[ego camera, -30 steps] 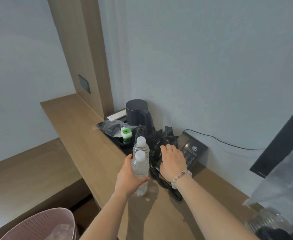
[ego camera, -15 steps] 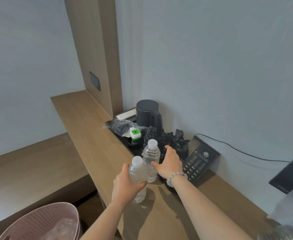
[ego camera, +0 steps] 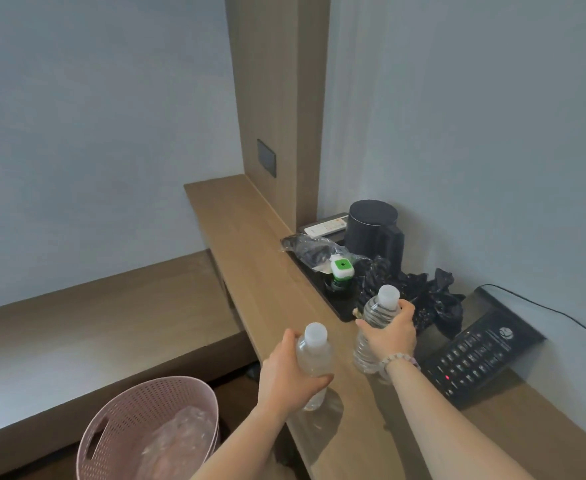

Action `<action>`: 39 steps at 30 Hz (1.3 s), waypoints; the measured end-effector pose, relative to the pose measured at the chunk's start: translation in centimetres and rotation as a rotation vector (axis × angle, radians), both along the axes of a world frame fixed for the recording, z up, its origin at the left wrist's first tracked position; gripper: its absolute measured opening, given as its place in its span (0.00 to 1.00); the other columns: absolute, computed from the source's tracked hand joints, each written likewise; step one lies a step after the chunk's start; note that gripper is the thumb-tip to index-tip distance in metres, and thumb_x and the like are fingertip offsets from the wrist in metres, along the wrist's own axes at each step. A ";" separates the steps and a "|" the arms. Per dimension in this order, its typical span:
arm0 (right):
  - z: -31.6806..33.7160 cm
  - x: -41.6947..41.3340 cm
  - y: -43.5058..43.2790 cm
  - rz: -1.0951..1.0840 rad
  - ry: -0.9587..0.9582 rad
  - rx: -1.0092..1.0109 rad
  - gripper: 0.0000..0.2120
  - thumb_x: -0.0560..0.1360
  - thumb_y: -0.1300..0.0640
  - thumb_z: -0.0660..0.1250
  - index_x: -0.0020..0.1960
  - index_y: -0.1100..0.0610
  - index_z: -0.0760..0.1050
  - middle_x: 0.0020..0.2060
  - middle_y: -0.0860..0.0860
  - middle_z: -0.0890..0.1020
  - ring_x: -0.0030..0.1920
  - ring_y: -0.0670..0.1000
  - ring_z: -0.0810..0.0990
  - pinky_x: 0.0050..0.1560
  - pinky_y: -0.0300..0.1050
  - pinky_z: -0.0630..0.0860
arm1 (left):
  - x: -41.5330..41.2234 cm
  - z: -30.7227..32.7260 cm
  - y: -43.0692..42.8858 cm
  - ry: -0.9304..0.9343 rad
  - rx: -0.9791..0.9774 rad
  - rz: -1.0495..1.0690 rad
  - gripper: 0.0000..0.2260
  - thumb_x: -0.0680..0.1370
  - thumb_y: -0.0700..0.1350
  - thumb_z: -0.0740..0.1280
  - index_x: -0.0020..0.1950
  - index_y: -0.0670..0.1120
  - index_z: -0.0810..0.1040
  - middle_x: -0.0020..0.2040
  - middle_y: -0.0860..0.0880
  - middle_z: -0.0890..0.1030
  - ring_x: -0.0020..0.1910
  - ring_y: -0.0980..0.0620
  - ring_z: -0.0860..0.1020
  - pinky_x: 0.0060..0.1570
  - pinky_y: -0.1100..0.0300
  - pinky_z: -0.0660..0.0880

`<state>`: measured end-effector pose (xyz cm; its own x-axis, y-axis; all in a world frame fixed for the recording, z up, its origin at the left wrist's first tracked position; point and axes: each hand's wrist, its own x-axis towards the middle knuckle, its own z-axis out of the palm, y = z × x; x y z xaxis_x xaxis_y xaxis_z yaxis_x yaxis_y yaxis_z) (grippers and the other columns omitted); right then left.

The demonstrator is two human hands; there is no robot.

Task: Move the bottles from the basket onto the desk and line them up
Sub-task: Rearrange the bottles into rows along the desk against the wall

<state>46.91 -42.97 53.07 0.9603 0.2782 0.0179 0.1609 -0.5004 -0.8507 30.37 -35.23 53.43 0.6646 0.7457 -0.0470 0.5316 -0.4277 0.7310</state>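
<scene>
Two clear water bottles with white caps stand upright on the wooden desk [ego camera: 257, 271]. My left hand [ego camera: 289, 374] grips the near bottle [ego camera: 314, 355] close to the desk's front edge. My right hand [ego camera: 390, 332] is wrapped around the far bottle [ego camera: 376, 313], a little further back and to the right. The bottles stand apart. A pink perforated basket [ego camera: 122, 407] sits on the floor at lower left, with clear plastic showing inside it.
Behind the bottles lies a black tray [ego camera: 319, 292] with a black kettle [ego camera: 374, 230], a green-and-white capped item [ego camera: 341, 268], a remote and plastic wrap. A crumpled black bag [ego camera: 436, 303] and a black desk phone [ego camera: 481, 355] sit to the right. A lower wooden bench extends left.
My right hand has moved from the black bag onto the far bottle and closed on it. The two bottles now stand further apart, and the view has shifted left and down.
</scene>
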 end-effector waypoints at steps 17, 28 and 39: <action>0.1 -3.4 -5.9 -0.134 0.063 0.132 0.29 0.63 0.59 0.79 0.60 0.55 0.72 0.46 0.47 0.78 0.48 0.48 0.75 0.52 0.40 0.71 | 2.8 1.1 -1.2 -0.045 -0.117 -0.136 0.26 0.63 0.52 0.77 0.52 0.52 0.64 0.49 0.54 0.74 0.54 0.49 0.75 0.49 0.55 0.74; 1.6 -5.6 -14.6 -0.337 0.075 0.187 0.22 0.61 0.60 0.79 0.49 0.50 0.73 0.39 0.41 0.77 0.43 0.46 0.76 0.45 0.40 0.70 | 4.5 1.8 -7.4 -0.034 -0.068 -0.368 0.27 0.64 0.52 0.77 0.55 0.52 0.64 0.49 0.53 0.74 0.57 0.47 0.75 0.53 0.56 0.72; 3.0 -9.9 -24.8 -0.355 0.049 0.162 0.21 0.60 0.55 0.79 0.47 0.50 0.73 0.39 0.42 0.77 0.43 0.45 0.77 0.43 0.36 0.70 | 2.6 2.5 -16.5 -0.038 -0.039 -0.343 0.28 0.64 0.49 0.77 0.57 0.47 0.66 0.45 0.52 0.74 0.53 0.45 0.77 0.51 0.55 0.72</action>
<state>37.05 -67.78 56.08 0.9972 -0.0739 -0.0142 -0.0411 -0.3758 -0.9258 32.99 -51.72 55.91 0.8781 0.4768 -0.0409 0.3335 -0.5484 0.7668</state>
